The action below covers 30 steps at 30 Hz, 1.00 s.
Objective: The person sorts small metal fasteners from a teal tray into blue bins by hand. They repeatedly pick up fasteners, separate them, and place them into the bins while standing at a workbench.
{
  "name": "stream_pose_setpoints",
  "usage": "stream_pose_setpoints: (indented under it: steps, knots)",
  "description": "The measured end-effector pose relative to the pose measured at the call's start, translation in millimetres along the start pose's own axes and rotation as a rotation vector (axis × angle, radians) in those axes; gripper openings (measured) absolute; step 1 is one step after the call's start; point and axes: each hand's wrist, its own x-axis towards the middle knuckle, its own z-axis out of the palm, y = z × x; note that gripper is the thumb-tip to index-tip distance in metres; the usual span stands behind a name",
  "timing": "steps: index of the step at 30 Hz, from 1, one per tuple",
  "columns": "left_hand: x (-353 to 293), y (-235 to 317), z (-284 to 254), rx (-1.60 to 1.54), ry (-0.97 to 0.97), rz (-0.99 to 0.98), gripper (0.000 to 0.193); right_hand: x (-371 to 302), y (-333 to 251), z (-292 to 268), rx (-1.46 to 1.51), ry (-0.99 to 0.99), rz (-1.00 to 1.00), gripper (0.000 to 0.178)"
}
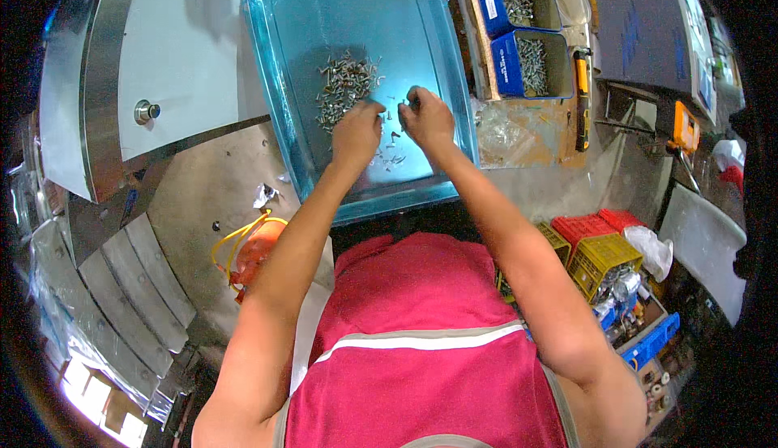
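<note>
A shallow blue tray [389, 19] lies ahead of me, with a loose pile of small metal screws [347, 79] left of its middle. My left hand [356, 135] is over the tray at the near side of the pile, its fingers curled together; whatever they pinch is too small to make out. To its right, my right hand [430, 124] is also closed, thumb and fingers drawn together around something I cannot make out. Between the two hands and just below them, several stray screws [392, 159] are scattered on the tray's floor.
Two blue bins [507, 66] of screws stand right of the tray, beside a yellow-and-black tool [582, 100] and a clear plastic bag [504, 138]. Red crates [579, 228] and a yellow crate [601, 266] are at lower right. An orange object [261, 247] with yellow cord sits left.
</note>
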Motion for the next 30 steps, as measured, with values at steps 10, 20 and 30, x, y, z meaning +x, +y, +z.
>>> stream_pose_setpoints:
  steps: [10,20,30]
  knots:
    - [12.2,-10.9,-7.6,0.022,-0.072,0.014,0.02,5.6,-12.1,-8.1,0.174,-0.053,0.053,0.017]
    - [40.5,-12.9,-13.2,0.023,-0.016,0.192,0.02,-13.1,-14.9,32.2,-0.226,-0.031,-0.249,0.013]
    - [91.8,-10.2,-6.6,0.295,-0.241,0.414,0.016,-31.9,-35.9,-57.9,0.276,0.218,-0.098,0.016]
